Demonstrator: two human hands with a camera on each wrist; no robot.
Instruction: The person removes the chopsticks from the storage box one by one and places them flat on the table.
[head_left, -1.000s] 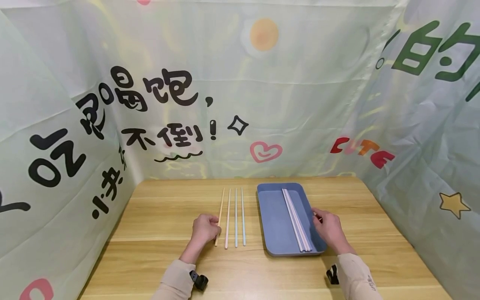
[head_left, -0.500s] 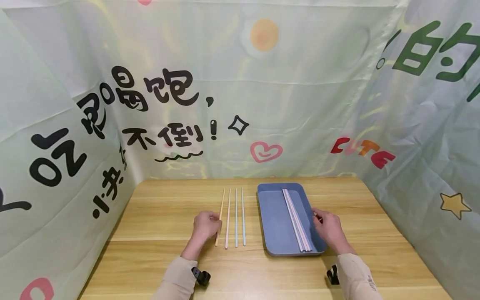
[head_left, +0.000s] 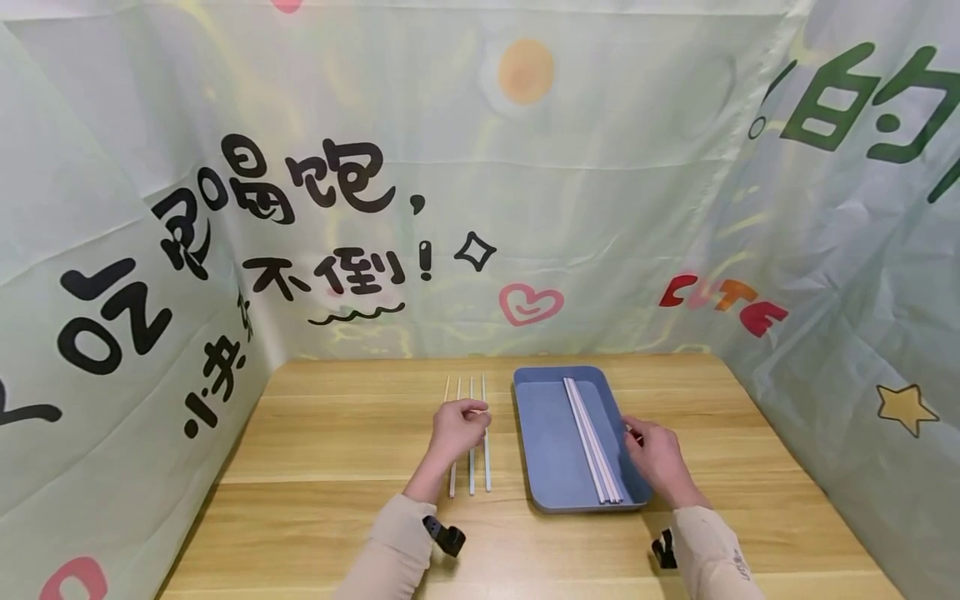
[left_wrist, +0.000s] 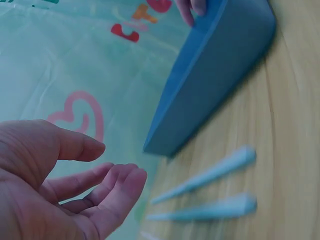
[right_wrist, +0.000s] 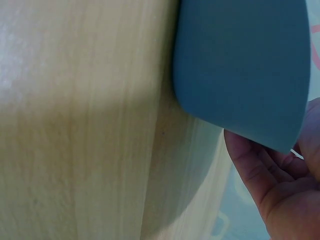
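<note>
My left hand [head_left: 459, 431] hovers over several chopsticks laid side by side on the table. In the left wrist view its thumb and fingers [left_wrist: 125, 192] are apart, with nothing between them. Two pale blue chopsticks [head_left: 487, 471] lie on the right of the row. A pink chopstick [head_left: 452, 485] and a yellow chopstick [head_left: 447, 387] are partly hidden by that hand. My right hand [head_left: 662, 460] pinches the right rim of the blue-grey tray [head_left: 536, 454], fingers outside the wall. Inside the tray lies a bundle of pale pink-white chopsticks [head_left: 588, 433].
The wooden table [head_left: 330, 450] reaches back to a printed cloth [head_left: 420, 208] that hangs behind and on both sides. Each wrist carries a small black camera [head_left: 447, 537].
My left hand has moved right and up, from beside the yellow chopstick to above the row. The right hand and the tray have stayed in place.
</note>
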